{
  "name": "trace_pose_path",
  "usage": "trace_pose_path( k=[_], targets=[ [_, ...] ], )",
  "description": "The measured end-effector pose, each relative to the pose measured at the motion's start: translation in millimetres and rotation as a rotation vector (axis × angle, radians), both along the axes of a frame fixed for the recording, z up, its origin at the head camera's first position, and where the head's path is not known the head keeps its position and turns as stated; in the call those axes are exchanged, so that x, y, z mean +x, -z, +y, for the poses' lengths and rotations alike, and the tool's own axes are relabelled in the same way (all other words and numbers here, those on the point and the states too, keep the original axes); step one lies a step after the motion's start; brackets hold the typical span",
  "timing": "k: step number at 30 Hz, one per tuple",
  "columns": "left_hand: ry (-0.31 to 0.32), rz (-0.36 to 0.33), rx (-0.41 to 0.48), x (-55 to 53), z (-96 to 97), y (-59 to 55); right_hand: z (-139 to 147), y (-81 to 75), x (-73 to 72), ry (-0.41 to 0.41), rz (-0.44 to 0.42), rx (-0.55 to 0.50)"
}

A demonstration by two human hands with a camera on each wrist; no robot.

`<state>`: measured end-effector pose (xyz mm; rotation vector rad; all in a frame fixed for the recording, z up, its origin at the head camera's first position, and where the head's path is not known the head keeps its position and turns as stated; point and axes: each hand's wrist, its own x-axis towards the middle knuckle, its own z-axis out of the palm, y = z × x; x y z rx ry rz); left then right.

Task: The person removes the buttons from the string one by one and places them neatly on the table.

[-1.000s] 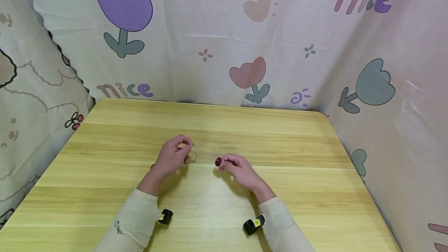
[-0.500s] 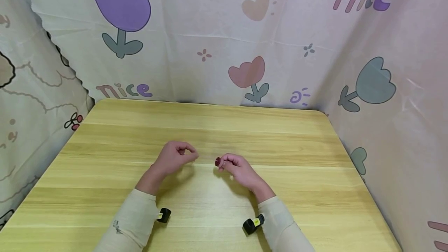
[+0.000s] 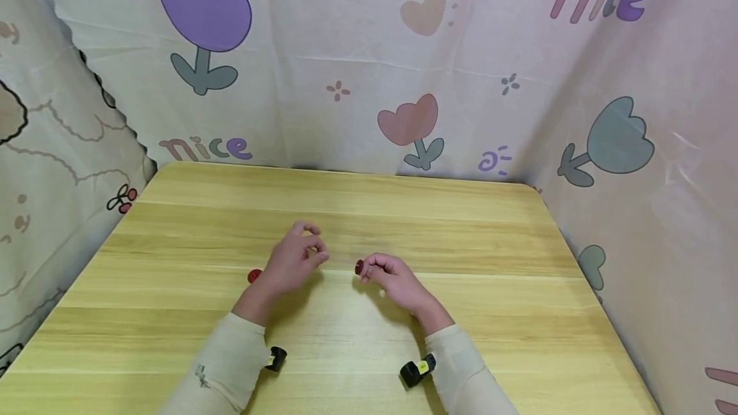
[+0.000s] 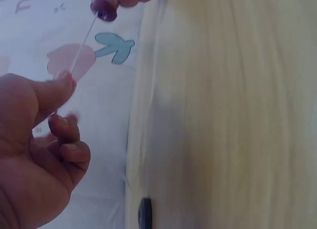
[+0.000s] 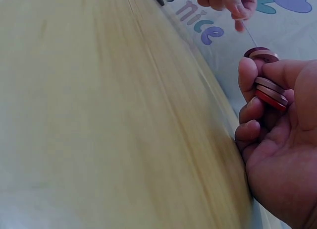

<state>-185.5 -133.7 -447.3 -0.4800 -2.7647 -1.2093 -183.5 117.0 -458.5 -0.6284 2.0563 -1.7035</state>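
Observation:
My right hand [image 3: 394, 279] grips a dark red button [image 5: 256, 51] between thumb and fingers, with a brown disc against its underside. More brown and red buttons [image 5: 270, 96] lie lower in its curled fingers in the right wrist view. From the dark red button a thin pale thread [image 4: 85, 43] runs taut to my left hand [image 3: 292, 260], which pinches it between thumb and finger. In the left wrist view a hole shows in that button where the thread meets it. On the table just left of my left wrist lies a red button [image 3: 254, 275].
The light wood table [image 3: 461, 235] reaches back to a hanging cloth [image 3: 323, 18] printed with flowers. Black wrist cameras sit at both cuffs, the left camera [image 3: 277, 358] and the right camera [image 3: 418, 370], close above the table.
My left hand dipped and drew in toward the right hand, then rose slightly with its fingers spreading. The red button by the left wrist has come into fuller view. My right hand stays put.

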Motion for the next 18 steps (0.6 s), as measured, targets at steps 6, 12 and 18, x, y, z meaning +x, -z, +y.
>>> trace_pose_path(
  k=[6, 12, 18],
  targets=[
    [0.013, -0.046, -0.114, 4.2, 14.2, 0.5, -1.0, -1.1, 1.4, -0.006, 0.010, -0.020],
    [-0.004, -0.048, -0.039, 5.1, 17.8, 3.7, -1.0, -1.4, 2.9, 0.004, 0.009, -0.022],
    [0.021, -0.126, 0.048, 4.9, 16.0, 2.0, -0.2, 0.4, 1.9, 0.002, 0.006, -0.030]
  ],
)
